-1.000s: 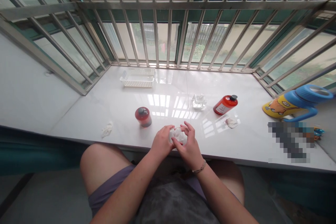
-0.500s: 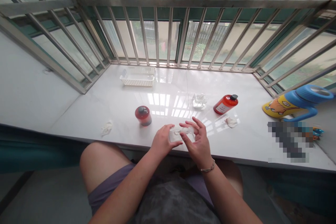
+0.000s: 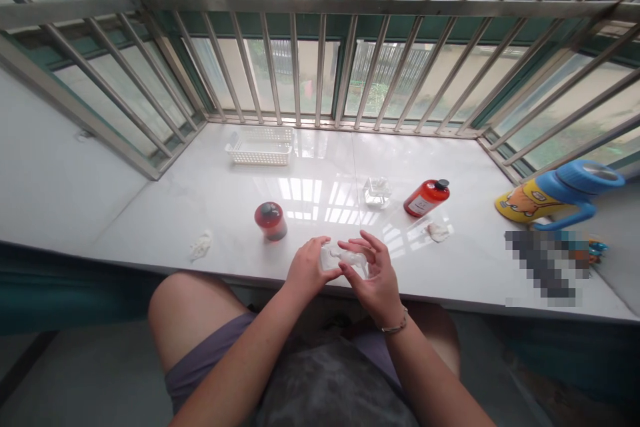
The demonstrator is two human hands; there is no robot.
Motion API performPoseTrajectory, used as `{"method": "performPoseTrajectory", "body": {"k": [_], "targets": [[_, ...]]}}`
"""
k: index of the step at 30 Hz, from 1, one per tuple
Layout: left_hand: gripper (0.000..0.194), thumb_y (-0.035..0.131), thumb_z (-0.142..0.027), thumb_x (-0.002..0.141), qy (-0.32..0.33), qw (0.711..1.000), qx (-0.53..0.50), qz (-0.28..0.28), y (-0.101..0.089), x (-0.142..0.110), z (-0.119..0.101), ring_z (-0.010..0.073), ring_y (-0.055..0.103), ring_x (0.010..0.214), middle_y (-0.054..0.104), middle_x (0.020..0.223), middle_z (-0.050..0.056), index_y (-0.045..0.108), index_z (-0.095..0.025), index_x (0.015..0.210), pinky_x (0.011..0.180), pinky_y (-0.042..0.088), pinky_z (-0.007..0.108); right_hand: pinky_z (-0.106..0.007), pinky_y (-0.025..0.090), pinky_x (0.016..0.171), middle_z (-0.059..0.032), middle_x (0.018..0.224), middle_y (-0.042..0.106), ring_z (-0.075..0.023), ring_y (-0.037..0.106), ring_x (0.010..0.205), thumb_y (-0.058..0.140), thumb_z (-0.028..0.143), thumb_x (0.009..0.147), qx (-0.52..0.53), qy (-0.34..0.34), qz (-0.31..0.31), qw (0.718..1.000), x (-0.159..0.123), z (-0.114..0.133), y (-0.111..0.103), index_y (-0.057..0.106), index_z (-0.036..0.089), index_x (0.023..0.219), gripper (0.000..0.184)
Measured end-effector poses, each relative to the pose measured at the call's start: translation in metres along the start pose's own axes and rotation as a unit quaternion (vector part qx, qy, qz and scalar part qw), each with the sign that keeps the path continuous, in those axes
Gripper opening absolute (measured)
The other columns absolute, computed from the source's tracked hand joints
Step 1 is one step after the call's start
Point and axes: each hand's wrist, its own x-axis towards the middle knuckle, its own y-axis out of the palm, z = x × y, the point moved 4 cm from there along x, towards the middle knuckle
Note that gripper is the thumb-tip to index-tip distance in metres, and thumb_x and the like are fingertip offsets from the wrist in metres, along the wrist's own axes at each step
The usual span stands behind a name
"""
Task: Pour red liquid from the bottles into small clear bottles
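**Clear piece pinched between both hands at the front of the worktop**

From here I see a clear moulded piece [image 3: 346, 257], its exact shape hard to read through the glare, held in the lower centre of the frame, over the worktop [image 3: 150, 227] near its front edge. It looks stiff and light, but I judge it slick and possibly brittle if it is glass, so I would trust a firm, even hold on its thicker body rather than on any thin end.

The left hand [image 3: 310, 270] is closed around the piece's left end, with the left fingers [image 3: 317, 243] curled over the top and the thumb underneath. The right hand [image 3: 373, 273] is looser: the right fingers [image 3: 363, 239] fan out above the piece, while the thumb lies against its near side. I cannot tell whether that hand is actually gripping.

Around the hands stand a dark-capped red jar [image 3: 271, 221], a clear glass block [image 3: 377, 191] and an orange-red bottle [image 3: 427, 198]. Crumpled white tissues [image 3: 201, 246] lie to the left, and another [image 3: 438, 232] lies to the right. A white plastic basket [image 3: 259, 146] sits at the far side, beneath the steel window bars [image 3: 323, 60].
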Motion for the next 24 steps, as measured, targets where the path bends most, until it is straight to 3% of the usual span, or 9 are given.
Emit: {"method": "performPoseTrajectory", "body": {"k": [4,8,13,17,24], "targets": [[0.074,0.1,-0.037,0.072,0.001,1.0,-0.001,-0.002,0.0,0.0,0.001,0.0352,0.07,0.127,0.073,0.133,0.01,0.061,-0.024,0.134,0.111,0.057,0.054,-0.05,0.063,0.101,-0.0119,0.123,0.08,-0.0274,0.076,0.117,0.08,0.037,0.096,0.031,0.067,-0.068,0.995,-0.003,-0.01,-0.015,0.048,0.027,0.147,0.062],[0.076,0.102,-0.037,0.07,0.009,1.0,0.005,-0.007,-0.001,0.001,0.001,0.0346,0.071,0.124,0.073,0.131,0.009,0.061,-0.026,0.133,0.109,0.058,0.053,-0.037,0.063,0.084,-0.011,0.122,0.079,-0.0232,0.076,0.106,0.083,0.039,0.092,-0.008,0.065,-0.144,0.987,0.001,-0.024,-0.054,0.054,0.027,0.142,0.06],[0.073,0.1,-0.035,0.072,0.012,1.0,0.008,-0.009,-0.002,0.001,0.002,0.0338,0.072,0.123,0.073,0.131,0.008,0.061,-0.026,0.133,0.109,0.058,0.051,-0.045,0.061,0.093,-0.0105,0.119,0.078,-0.0258,0.075,0.107,0.081,0.046,0.09,-0.174,0.048,-0.218,0.959,0.01,-0.047,-0.124,0.058,0.024,0.142,0.061],[0.072,0.1,-0.034,0.072,0.007,1.0,0.014,-0.004,-0.001,0.001,0.003,0.0338,0.072,0.124,0.073,0.131,0.008,0.061,-0.025,0.132,0.109,0.058,0.051,-0.045,0.063,0.089,-0.012,0.118,0.079,-0.0262,0.076,0.096,0.08,0.052,0.087,-0.26,0.087,-0.275,0.921,0.008,-0.068,-0.177,0.064,0.023,0.139,0.062],[0.072,0.099,-0.035,0.073,0.018,1.0,0.021,-0.01,-0.001,0.001,0.004,0.0332,0.072,0.123,0.074,0.13,0.008,0.06,-0.026,0.133,0.108,0.058,0.051,-0.046,0.059,0.089,-0.0136,0.11,0.078,-0.0299,0.074,0.094,0.079,0.056,0.082,-0.349,0.114,-0.316,0.875,0.012,-0.1,-0.236,0.072,0.019,0.122,0.055]]}}
